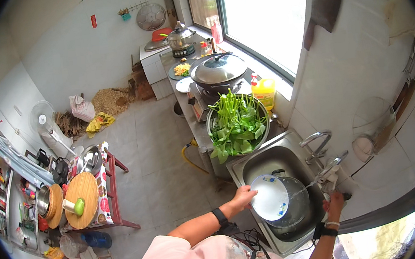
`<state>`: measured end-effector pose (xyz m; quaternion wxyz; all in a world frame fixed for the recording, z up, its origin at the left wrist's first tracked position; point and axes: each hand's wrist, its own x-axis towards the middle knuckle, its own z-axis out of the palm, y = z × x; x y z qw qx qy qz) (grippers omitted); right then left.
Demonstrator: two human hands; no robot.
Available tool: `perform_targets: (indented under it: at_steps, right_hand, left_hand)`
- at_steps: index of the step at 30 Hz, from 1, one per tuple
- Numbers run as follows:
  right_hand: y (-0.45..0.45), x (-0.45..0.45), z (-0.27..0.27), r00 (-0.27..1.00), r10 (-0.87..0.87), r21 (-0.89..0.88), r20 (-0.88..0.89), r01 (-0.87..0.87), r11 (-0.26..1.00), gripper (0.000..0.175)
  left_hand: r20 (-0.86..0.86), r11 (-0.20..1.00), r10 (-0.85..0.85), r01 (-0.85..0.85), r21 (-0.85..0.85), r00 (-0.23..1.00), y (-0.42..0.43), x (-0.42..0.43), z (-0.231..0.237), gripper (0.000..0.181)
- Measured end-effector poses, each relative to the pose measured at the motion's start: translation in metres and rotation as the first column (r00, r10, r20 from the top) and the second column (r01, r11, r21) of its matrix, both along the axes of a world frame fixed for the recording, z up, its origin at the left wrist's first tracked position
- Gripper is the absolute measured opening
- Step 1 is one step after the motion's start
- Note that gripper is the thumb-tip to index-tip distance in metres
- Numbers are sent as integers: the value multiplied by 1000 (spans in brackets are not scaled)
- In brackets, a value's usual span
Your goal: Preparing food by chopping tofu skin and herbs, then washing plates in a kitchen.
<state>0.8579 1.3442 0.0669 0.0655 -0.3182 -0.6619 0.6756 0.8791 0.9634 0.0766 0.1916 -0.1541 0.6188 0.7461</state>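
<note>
My left hand (243, 198) grips the left rim of a white bowl (269, 196) with blue flower decoration, tilted over the stainless steel sink (263, 161). Behind and below the bowl, a round pan or pot (300, 195) with a dark handle sits in the sink basin. A thin stream of water runs from the spout of the nearer tap (336, 161) towards the bowl and pan. My right hand (334, 205) is at the sink's right edge, just below that tap, beside a small dark object (346, 195). What its fingers touch is not clear.
A basin heaped with leafy green vegetables (238, 130) stands beside the sink. Past it are a yellow bottle (265, 94) and a lidded wok (220, 70) on a stove. A second tap (316, 140) arches over the sink. At left, a small table (106, 214) holds round wooden boards (80, 190).
</note>
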Motion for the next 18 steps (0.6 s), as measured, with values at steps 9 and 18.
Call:
perform_targets:
  at_steps: [9,18]
  right_hand:
    - [-218,85,-22,860,494,-190,131,-467,864,45]
    - [-342,72,13,923,254,99,-290,-236,967,46]
  left_hand:
    - [-532,564,-678,-106,-819,506,-5,28,51,40]
    - [-774,731,-602,-524,-437,-195,-125,37,76,40]
